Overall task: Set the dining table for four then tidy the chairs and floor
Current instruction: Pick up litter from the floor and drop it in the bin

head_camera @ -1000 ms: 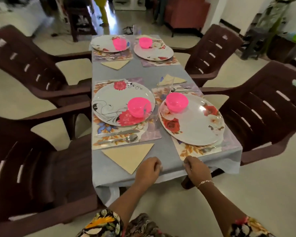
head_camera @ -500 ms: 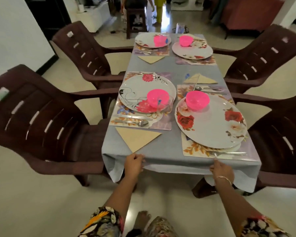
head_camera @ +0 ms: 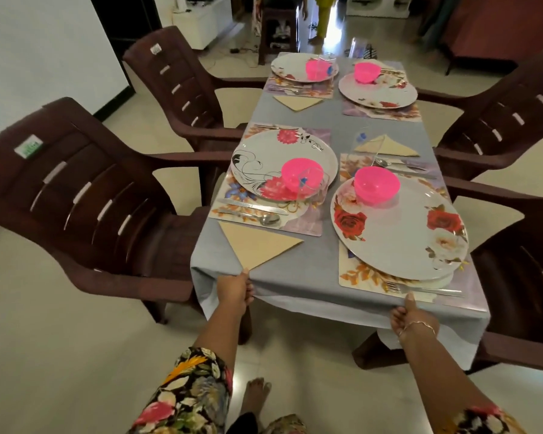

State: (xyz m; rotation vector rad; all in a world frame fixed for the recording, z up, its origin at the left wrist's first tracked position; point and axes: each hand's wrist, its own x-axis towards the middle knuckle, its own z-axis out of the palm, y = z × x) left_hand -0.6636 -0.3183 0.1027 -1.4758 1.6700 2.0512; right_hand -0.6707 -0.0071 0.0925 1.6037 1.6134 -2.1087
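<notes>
Spread wider apart now, the left grip [head_camera: 234,291] and, apparently, the right grip [head_camera: 409,317] pinch the tablecloth [head_camera: 295,277] hem, squaring it; chairs [head_camera: 85,198] remain next.

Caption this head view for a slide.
The left hand and right hand grip the near edge of the grey tablecloth.

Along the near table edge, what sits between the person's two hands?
In the head view, only bare grey tablecloth runs between the left hand and right hand. The folded napkin and the placemat lie just behind that stretch.
</notes>
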